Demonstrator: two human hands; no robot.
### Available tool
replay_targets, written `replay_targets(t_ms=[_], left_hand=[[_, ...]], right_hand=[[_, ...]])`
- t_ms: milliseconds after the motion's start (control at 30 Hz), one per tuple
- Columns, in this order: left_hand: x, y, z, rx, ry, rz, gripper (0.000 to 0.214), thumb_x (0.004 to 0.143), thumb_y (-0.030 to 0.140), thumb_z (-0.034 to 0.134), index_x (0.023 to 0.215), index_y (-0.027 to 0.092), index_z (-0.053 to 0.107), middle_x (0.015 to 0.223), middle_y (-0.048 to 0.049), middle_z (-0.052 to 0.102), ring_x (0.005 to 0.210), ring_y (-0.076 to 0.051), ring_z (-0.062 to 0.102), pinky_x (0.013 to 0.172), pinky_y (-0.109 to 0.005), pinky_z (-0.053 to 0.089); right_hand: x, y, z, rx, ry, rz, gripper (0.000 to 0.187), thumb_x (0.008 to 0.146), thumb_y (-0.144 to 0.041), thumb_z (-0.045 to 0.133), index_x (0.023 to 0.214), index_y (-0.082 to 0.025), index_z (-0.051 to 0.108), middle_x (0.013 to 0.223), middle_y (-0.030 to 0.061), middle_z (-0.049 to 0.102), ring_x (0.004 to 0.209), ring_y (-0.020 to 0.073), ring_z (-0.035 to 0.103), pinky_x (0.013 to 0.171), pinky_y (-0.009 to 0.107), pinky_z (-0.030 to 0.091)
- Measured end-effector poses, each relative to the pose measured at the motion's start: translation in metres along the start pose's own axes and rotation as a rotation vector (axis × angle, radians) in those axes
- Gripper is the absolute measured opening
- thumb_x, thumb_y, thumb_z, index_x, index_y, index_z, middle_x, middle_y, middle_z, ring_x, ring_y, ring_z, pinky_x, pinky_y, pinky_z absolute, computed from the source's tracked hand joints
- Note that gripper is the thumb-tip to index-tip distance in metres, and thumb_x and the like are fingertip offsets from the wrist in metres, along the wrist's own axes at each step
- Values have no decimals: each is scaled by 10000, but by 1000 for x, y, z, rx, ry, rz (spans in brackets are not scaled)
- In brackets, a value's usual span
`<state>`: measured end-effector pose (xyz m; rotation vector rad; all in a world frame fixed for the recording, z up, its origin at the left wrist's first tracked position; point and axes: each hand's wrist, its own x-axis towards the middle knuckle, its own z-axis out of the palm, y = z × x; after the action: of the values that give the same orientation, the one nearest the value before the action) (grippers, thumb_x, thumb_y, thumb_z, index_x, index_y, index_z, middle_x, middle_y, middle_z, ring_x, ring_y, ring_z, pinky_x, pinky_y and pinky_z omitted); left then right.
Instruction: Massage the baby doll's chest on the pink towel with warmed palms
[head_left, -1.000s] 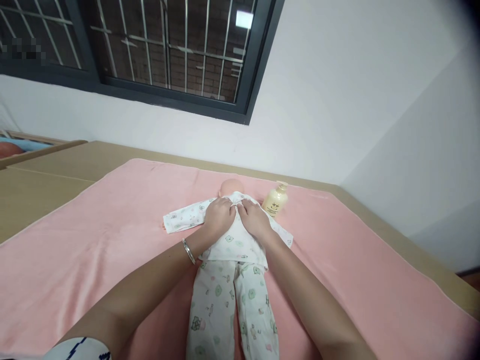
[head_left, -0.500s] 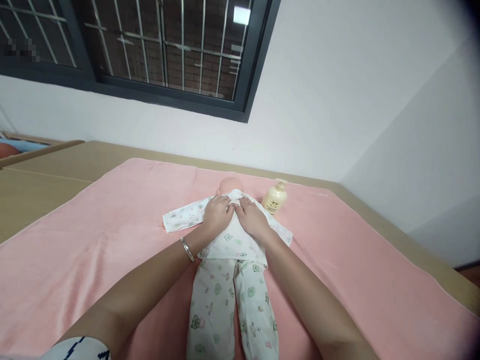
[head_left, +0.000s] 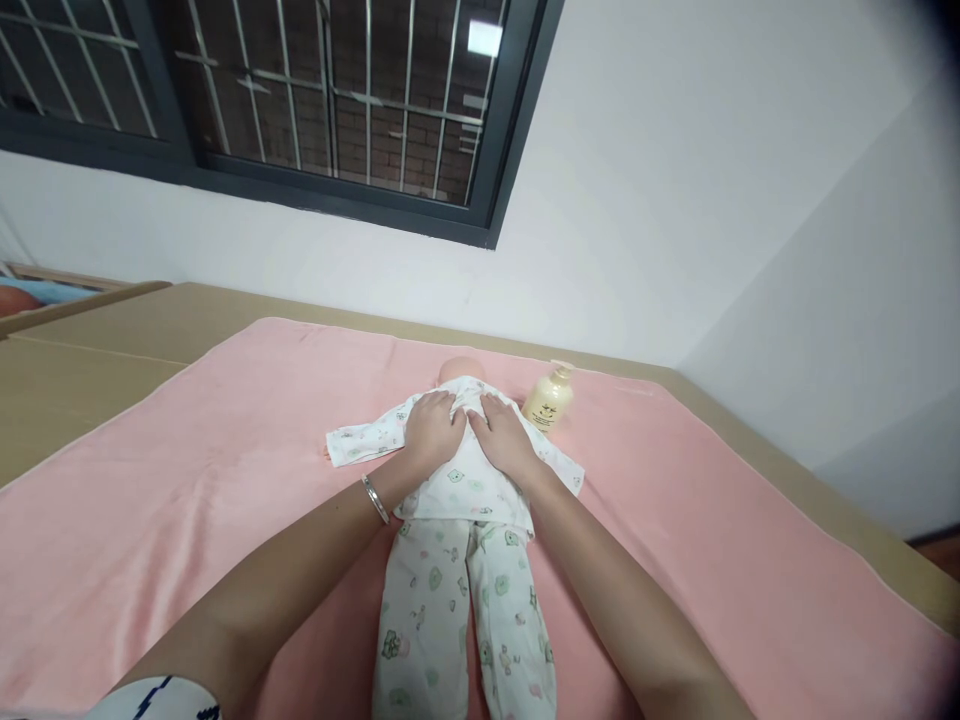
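Observation:
A baby doll (head_left: 459, 369) lies on its back on the pink towel (head_left: 187, 480), head towards the wall. It wears a white printed top (head_left: 469, 478) and matching trousers (head_left: 465, 620). My left hand (head_left: 435, 430), with a silver bangle at the wrist, lies on the left of the doll's chest. My right hand (head_left: 504, 435) rests on the right of the chest. The fingers of both hands lie flat on the top, with the tips just below the collar. Neither hand holds anything.
A cream pump bottle (head_left: 550, 397) stands on the towel just right of the doll's head. The towel covers a tan table (head_left: 90, 350) set against a white wall under a barred window (head_left: 300, 100). A wooden-edged object sits at the far left.
Both hands have slid slightly down from the collar onto the chest and lie flatter. The doll and bottle have not moved.

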<state>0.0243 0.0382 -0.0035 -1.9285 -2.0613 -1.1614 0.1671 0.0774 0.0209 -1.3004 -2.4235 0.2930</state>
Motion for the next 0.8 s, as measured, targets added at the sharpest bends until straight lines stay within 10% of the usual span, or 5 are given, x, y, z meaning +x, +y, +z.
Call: replay_targets(t_ms=[800], left_hand=[[-2,0,0,-60,26,-21,334,911,227,463,1144,135,684,1219,-118,696,1184,-261,614,1085,-422,452]], right_hand=[[0,1,2,8,24,1,545,1022,-441,336,1432,-107,467,1526,165,417,1452,270,319,1204,457,183]])
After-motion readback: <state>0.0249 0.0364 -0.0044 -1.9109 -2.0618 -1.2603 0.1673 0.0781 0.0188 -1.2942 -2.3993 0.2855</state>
